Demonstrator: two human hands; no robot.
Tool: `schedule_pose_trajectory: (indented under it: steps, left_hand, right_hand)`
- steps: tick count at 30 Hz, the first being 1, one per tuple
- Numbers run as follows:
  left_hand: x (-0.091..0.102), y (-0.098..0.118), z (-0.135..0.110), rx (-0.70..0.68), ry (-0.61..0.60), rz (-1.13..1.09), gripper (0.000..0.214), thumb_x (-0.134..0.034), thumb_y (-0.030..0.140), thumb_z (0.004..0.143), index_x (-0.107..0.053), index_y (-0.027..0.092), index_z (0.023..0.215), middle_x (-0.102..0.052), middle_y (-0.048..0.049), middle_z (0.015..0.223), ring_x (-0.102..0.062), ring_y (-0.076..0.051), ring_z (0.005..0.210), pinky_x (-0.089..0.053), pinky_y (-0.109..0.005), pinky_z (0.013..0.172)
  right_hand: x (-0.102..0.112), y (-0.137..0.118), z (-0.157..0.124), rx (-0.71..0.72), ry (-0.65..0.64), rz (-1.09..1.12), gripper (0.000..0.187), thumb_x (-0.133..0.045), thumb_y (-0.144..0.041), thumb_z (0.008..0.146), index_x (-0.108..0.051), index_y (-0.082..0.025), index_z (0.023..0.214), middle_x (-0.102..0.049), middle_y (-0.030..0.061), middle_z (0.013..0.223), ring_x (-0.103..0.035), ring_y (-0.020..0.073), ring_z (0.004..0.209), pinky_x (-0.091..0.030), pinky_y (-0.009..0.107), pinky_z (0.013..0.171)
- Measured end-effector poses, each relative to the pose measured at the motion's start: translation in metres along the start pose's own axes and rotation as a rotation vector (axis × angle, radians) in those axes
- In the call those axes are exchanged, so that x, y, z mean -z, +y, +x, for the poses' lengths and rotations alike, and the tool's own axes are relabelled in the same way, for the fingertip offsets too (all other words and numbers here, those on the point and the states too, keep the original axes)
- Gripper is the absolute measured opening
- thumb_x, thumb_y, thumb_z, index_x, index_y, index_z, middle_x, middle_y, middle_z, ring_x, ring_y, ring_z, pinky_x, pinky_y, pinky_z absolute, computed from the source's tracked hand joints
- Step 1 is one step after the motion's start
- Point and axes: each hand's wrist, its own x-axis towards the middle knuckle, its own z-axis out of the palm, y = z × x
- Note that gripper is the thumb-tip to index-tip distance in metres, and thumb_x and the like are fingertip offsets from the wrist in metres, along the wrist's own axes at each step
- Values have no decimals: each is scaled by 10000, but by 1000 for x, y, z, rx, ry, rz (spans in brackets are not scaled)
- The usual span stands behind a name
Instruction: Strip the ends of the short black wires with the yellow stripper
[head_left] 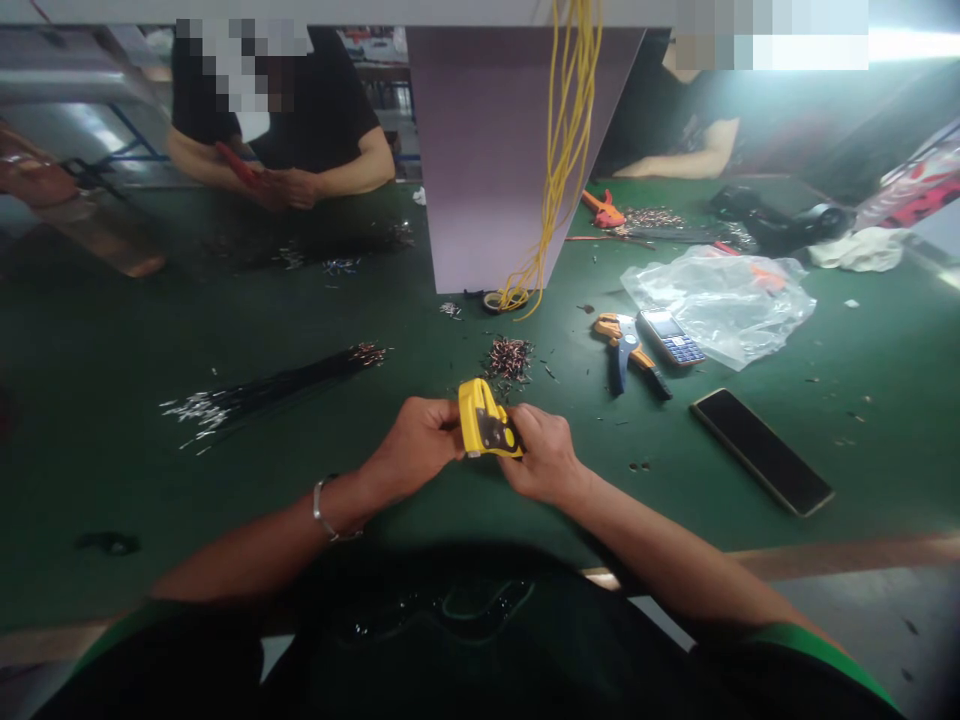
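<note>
Left hand [414, 442], right hand [545, 462] grip tool [484, 420] — bag [724, 305] apart.

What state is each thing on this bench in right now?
yellow hand tool, held up by both hands
left hand, closed on the yellow hand tool
right hand, closed on the yellow hand tool
smartphone, lying flat, screen dark
keypad phone, face up
orange-and-blue wire stripper, lying untouched
black wire bundle, laid out, ends stripped
clear plastic bag, crumpled
yellow cable, hanging in loops
</note>
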Motion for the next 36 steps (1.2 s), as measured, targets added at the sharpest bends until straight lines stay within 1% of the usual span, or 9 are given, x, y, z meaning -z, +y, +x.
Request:
schedule_pose_trajectory:
  steps: [3, 6, 13, 16, 22, 29, 32, 34, 36]
  left_hand:
    - [0, 1, 0, -6, -13, 2, 57, -721, 188, 656, -725, 132, 663, -627, 18, 571, -534, -92, 565, -460, -212, 572]
    - [0, 2, 0, -11, -24, 3, 30, -702, 154, 645, -718, 133, 660, -630, 21, 573, -545, -99, 578, -470, -218, 586]
    - [3, -5, 4, -21, 12, 34, 102, -587, 95, 617, -685, 125, 617, -592, 25, 542, -473, -78, 520, -383, -196, 511]
    - [5, -7, 6, -2, 7, 13, 106, -584, 97, 597, -684, 121, 621, -585, 20, 536, -462, -77, 513, -370, -201, 507]
    - [3, -4, 8, 41, 33, -25, 74, -568, 99, 566, -624, 129, 527, -518, 33, 467, -408, -55, 469, -322, -189, 473]
    - [2, -1, 12, 123, 49, -27, 64, -558, 147, 566, -615, 138, 539, -478, 45, 421, -378, -42, 416, -248, -176, 419]
    - [3, 1, 14, 137, 62, -13, 36, -581, 143, 550, -614, 132, 543, -483, 46, 423, -363, -34, 402, -215, -172, 403]
    - [4, 1, 16, 135, 63, -20, 31, -622, 159, 564, -622, 130, 555, -477, 48, 426, -351, -31, 394, -194, -175, 394]
    - [5, 1, 19, 138, 64, -27, 72, -669, 196, 598, -662, 127, 616, -473, 48, 428, -346, -33, 386, -179, -182, 389]
  right_hand:
    - [0, -1, 1, 1, -9, 0, 106, -487, -200, 709, -389, -229, 740, -489, 9, 629, -445, 172, 558, -322, 289, 526]
    - [-1, 0, 1, 9, -9, 7, 125, -487, -190, 701, -374, -233, 732, -490, 8, 624, -448, 169, 550, -324, 288, 528]
    - [-6, 5, -2, 30, -15, 12, 106, -475, -182, 712, -380, -229, 725, -486, -2, 589, -442, 159, 514, -309, 285, 508]
    - [-6, 6, -1, 32, -23, 30, 98, -474, -194, 717, -383, -227, 724, -484, -4, 584, -440, 155, 506, -308, 281, 507]
    - [-7, 7, 1, 27, -32, 66, 129, -490, -211, 744, -369, -231, 705, -466, -18, 565, -429, 141, 482, -297, 272, 502]
    - [-14, 12, 0, -24, -61, 83, 127, -482, -241, 740, -368, -231, 686, -462, -24, 544, -421, 133, 473, -294, 273, 506]
    - [-14, 10, 3, -106, -96, 161, 139, -495, -245, 709, -363, -233, 666, -448, -29, 533, -422, 128, 470, -300, 271, 504]
    - [-13, 6, 5, -251, -132, 266, 173, -514, -273, 706, -357, -235, 641, -441, -36, 515, -426, 123, 460, -304, 263, 490]
    - [-12, 2, 8, -454, -209, 468, 204, -539, -323, 728, -378, -232, 641, -454, -46, 492, -441, 116, 427, -313, 249, 456]
